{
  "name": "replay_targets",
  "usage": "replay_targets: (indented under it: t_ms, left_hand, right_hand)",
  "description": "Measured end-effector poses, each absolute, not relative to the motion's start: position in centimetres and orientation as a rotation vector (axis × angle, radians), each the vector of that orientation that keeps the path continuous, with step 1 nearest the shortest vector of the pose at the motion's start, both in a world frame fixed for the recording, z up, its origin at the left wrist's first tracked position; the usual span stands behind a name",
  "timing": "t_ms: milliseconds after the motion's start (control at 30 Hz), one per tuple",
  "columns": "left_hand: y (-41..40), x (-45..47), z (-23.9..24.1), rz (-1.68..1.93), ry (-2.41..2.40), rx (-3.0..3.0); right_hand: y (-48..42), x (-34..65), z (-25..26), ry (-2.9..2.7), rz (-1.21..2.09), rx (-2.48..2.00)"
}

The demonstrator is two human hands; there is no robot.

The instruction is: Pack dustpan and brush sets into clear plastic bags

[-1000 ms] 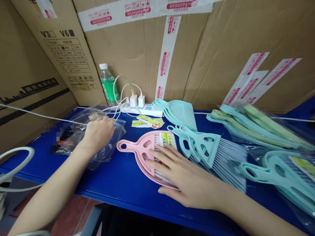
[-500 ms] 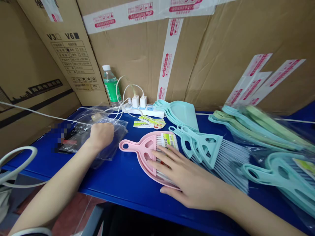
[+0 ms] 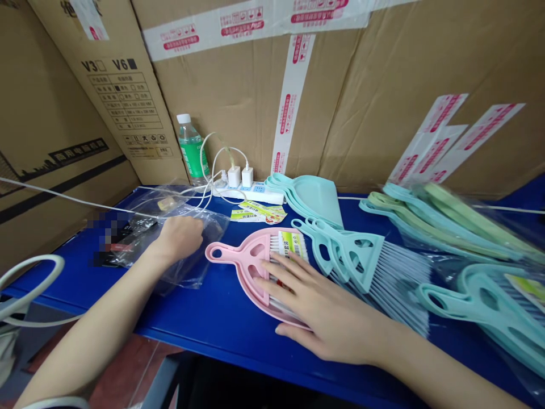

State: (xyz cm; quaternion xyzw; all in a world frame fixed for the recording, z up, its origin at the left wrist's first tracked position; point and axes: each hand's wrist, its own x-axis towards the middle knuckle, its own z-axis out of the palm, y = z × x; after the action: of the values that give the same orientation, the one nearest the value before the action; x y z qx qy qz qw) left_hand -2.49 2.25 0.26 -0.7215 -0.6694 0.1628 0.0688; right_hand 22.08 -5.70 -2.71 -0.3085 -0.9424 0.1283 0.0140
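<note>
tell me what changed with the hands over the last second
The left hand, spread on the clear plastic bag a second ago, has curled its fingers on it and drawn it slightly right, toward the pink dustpan. The right hand stays flat on the pink dustpan. The teal brushes, bottle and power strip have not moved.

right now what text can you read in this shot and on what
"V3": brown cardboard box, upper left
"V6": same box, beside it
Too small or blurred: the box's printed table, red-and-white packing tape, green bottle label, yellow-green sticker on the pink plastic dustpan
</note>
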Motion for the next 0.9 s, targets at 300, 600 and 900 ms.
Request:
replay_targets:
  t_ms: [300, 600, 900]
  left_hand:
    - [1.7, -2.9, 1.5, 0.458, -1.786, -2.424]
    - [1.3, -3.3, 2.5, -0.007, -1.995, -3.01]
    - [1.8, -3.6, 1.4, -0.27, -1.982, -3.443]
  right_hand:
    - [-5.7, 22.1, -2.9, -2.923, 0.404, -0.965]
    - [-5.6, 22.1, -2.9, -2.936, 0.397, -0.962]
    - [-5.7, 22.1, -2.8, -2.918, 0.408, -0.957]
